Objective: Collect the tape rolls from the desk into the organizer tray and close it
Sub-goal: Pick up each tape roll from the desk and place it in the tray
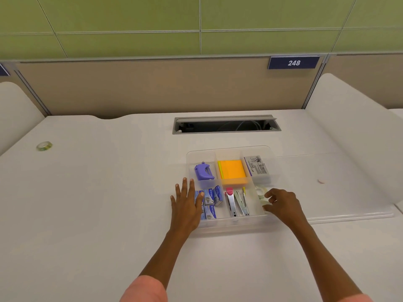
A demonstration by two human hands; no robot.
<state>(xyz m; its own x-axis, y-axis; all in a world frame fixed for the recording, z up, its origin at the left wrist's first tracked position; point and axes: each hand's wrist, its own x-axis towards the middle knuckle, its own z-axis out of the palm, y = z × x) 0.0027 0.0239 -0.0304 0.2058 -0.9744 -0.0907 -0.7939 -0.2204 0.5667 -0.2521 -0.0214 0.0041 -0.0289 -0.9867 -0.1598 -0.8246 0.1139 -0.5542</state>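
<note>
Clear tape rolls sit in the organizer tray's right compartment, right hand loosely curled beside them, holding nothing. Left hand lies flat, fingers spread, at the left edge. Another tape roll (far left on the desk) probably comes next.
</note>
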